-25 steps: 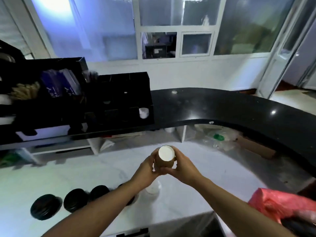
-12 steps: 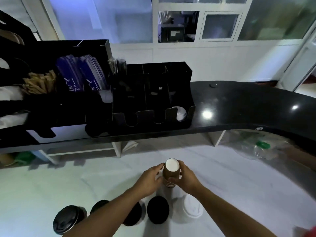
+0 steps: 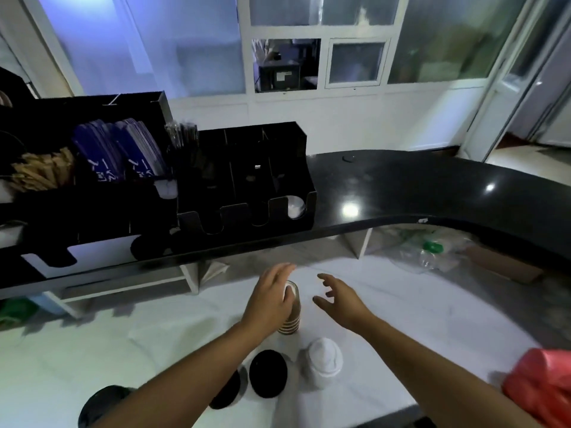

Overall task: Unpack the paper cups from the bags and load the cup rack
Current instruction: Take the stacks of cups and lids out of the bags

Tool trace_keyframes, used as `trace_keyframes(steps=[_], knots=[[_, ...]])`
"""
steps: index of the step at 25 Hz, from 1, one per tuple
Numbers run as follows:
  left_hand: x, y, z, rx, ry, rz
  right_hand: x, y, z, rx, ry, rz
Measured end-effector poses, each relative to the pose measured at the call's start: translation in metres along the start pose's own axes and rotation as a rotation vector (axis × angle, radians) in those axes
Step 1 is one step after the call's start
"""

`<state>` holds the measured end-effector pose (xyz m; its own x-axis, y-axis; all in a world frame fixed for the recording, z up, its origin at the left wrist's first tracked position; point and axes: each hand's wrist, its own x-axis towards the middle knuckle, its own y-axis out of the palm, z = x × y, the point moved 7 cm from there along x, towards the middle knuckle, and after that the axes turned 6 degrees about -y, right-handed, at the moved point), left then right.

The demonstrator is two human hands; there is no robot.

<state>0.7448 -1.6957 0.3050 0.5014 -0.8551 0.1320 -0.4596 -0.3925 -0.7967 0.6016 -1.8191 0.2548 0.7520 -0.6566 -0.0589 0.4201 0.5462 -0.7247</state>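
Observation:
A stack of brown paper cups [image 3: 292, 316] stands upside down on the white lower counter [image 3: 417, 322]. My left hand [image 3: 268, 299] lies over its top and left side with the fingers nearly straight. My right hand [image 3: 338, 296] hovers just right of the stack, fingers spread, touching nothing. The black cup rack [image 3: 247, 177] sits on the black upper counter [image 3: 417, 186] behind; its rightmost slot shows white cups [image 3: 295, 206], the other slots look dark.
Black lids [image 3: 268, 373] and a stack of white lids [image 3: 324, 361] lie near the front edge. A red plastic bag [image 3: 539, 387] is at the lower right. A taller black organiser [image 3: 92, 168] with blue sleeves and brown packets stands left of the rack. Clear plastic wrap [image 3: 432, 248] lies under the counter.
The cup stack, held up in both hands before, now stands on the white counter. My right hand has let go and moved right; my left hand rests over the top.

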Motion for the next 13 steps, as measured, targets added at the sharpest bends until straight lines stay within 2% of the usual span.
trace_keyframes(steps=[6, 13], knots=[[-0.001, 0.053, -0.130, 0.037, 0.299, 0.037, -0.079, -0.124, -0.036, -0.098, 0.006, -0.214], [-0.049, 0.183, -0.318, -0.012, 0.600, 0.192, -0.260, -0.249, -0.160, -0.245, 0.211, -0.381]])
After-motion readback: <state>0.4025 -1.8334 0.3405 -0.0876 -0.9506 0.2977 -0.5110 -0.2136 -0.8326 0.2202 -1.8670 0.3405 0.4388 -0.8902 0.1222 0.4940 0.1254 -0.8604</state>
